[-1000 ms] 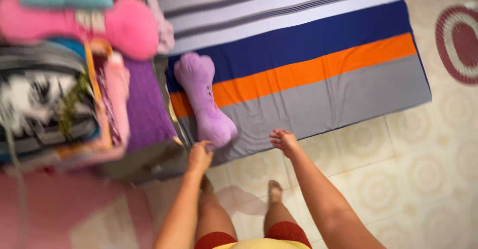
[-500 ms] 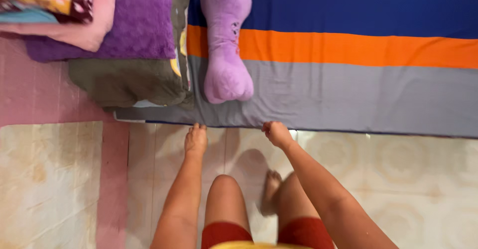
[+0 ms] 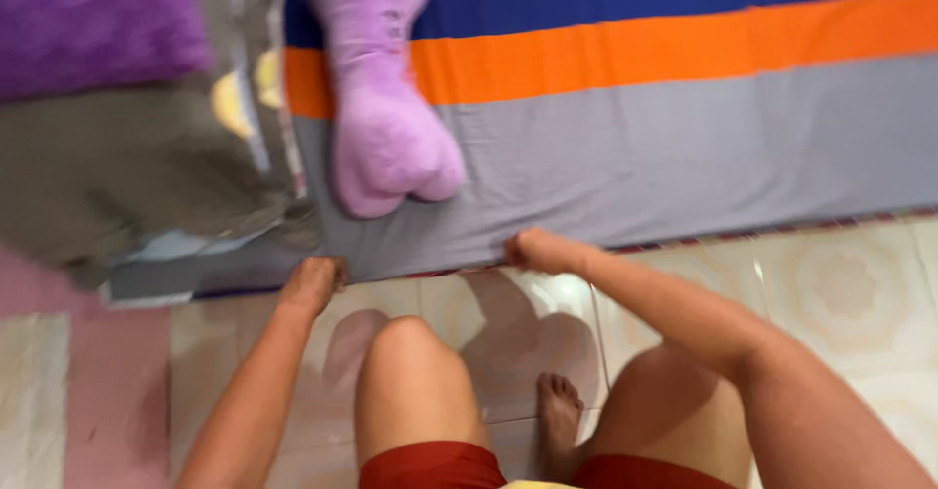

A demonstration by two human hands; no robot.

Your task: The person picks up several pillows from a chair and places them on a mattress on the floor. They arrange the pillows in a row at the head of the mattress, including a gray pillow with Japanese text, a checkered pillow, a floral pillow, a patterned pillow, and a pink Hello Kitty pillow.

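Observation:
A striped sheet [image 3: 684,147] in blue, orange and grey covers a low mattress on the floor. My left hand [image 3: 311,282] is closed on the sheet's grey front edge near its left corner. My right hand [image 3: 535,250] is closed on the same edge further right. A purple bone-shaped plush pillow [image 3: 381,108] lies on the sheet just beyond and between my hands. My knees and one bare foot show below.
A pile of folded bedding, with a purple fuzzy blanket [image 3: 93,20] over an olive-grey one [image 3: 117,176], sits at the mattress's left end. Patterned cream floor tiles [image 3: 840,294] lie to the right, and a pink strip of floor [image 3: 107,391] lies at left.
The view has dropped and closed in on the mattress edge. My hands went from hovering near the edge to gripping the sheet's border, and my knees have bent lower.

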